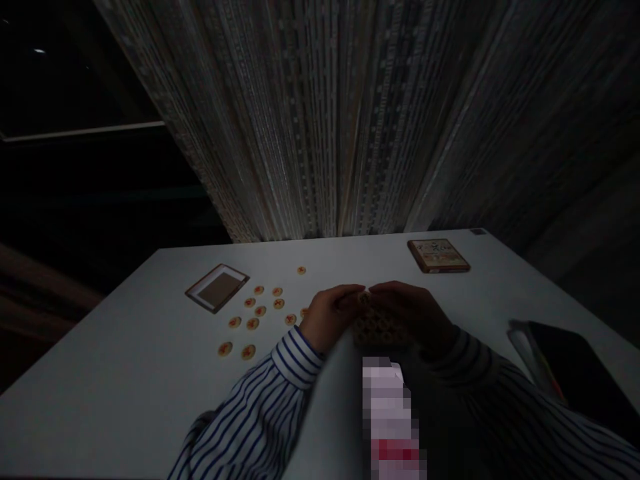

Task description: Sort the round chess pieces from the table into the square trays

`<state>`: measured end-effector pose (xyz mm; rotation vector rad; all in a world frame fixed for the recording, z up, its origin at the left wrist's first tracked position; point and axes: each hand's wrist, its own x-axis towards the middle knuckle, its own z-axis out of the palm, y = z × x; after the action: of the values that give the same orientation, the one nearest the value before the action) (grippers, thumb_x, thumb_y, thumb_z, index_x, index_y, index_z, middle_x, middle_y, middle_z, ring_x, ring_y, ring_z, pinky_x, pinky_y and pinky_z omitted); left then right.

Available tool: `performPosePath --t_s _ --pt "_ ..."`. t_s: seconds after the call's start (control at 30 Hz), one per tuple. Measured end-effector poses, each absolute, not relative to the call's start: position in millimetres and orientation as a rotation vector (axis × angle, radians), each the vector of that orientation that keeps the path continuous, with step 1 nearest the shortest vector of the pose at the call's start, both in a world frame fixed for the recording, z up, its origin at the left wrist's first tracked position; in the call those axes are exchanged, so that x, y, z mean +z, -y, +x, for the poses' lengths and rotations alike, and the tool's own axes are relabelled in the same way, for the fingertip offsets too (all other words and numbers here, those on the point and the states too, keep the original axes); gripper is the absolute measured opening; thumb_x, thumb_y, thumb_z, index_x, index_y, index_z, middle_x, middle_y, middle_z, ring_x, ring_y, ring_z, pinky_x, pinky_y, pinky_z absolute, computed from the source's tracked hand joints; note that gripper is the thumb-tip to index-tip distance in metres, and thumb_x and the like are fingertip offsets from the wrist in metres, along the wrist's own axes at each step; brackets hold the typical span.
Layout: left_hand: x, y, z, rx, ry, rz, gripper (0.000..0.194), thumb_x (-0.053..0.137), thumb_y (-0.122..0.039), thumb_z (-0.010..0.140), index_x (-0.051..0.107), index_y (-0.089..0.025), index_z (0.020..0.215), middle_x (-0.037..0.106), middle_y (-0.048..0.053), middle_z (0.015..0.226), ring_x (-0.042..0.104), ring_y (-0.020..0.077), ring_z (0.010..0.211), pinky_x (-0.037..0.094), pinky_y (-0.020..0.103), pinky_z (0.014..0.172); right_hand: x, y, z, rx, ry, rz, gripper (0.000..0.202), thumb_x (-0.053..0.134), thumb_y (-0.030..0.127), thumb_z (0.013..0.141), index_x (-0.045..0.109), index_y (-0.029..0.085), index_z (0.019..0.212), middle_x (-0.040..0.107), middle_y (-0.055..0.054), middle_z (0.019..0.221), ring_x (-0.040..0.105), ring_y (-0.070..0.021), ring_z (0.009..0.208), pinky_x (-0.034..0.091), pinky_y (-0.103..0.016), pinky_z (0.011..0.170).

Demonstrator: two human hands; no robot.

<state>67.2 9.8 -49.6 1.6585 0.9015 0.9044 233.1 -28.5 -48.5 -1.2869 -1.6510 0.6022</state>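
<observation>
My left hand (329, 315) and my right hand (424, 312) meet over a stack of round wooden Chinese chess pieces (381, 329), built up in rows. Curved fingers of both hands close in from either side on one Chinese chess piece (364, 298) at the top of the stack. The right hand's fingertips are dark and partly hidden, and its palm shades the stack's right side. More pieces with red characters, such as this one (260, 311), lie scattered flat to the left of my left hand.
An open shallow box (217, 288) lies at the left, beyond the loose pieces. A closed box with a printed cover (439, 256) is at the back right. A black folder (580, 367) rests on the white table (125, 373) at right. Striped curtains (340, 120) hang behind.
</observation>
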Motion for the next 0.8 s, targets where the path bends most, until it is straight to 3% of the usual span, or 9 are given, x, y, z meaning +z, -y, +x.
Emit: performPosePath --t_s 0.3,0.53,0.7,0.8 --pt "-70.7 3.8 95.1 0.899 -0.789 1.128 0.016 0.065 -0.008 0.063 0.068 -0.014 0.078 0.072 0.006 0.081 0.066 0.0155 0.076 0.052 0.033 0.078 -51.3 50.7 257.0 0.33 1.956 -1.314 0.025 0.051 0.03 0.082 0.063 0.02 0.101 0.067 -0.007 0.091 0.062 -0.0157 0.081 0.052 -0.032 0.07" --pt "-77.2 -1.0 101.4 0.858 -0.897 1.27 0.012 0.064 -0.014 0.067 0.069 -0.016 0.078 0.072 0.007 0.083 0.066 0.0182 0.077 0.052 0.036 0.077 -64.4 36.5 281.4 0.27 2.189 -1.34 0.028 0.049 0.025 0.081 0.061 0.02 0.105 0.067 -0.008 0.092 0.061 -0.0152 0.081 0.049 -0.03 0.072" --pt "-90.4 -2.3 89.2 0.992 -1.191 1.487 0.015 0.06 -0.016 0.07 0.068 -0.015 0.082 0.071 0.008 0.083 0.065 0.0182 0.077 0.052 0.032 0.072 -76.5 15.7 294.0 0.174 2.26 -1.688 0.029 0.053 0.017 0.075 0.062 0.015 0.103 0.068 -0.009 0.091 0.062 -0.0166 0.078 0.048 -0.031 0.073" --pt "-102.6 -0.2 80.0 1.007 -1.334 1.55 0.017 0.057 -0.02 0.072 0.067 -0.014 0.084 0.071 0.008 0.078 0.064 0.0173 0.072 0.051 0.029 0.066 -80.9 5.9 298.2 0.131 2.362 -1.849 0.03 0.051 0.02 0.078 0.061 0.015 0.105 0.068 -0.009 0.091 0.062 -0.0182 0.08 0.047 -0.032 0.073"
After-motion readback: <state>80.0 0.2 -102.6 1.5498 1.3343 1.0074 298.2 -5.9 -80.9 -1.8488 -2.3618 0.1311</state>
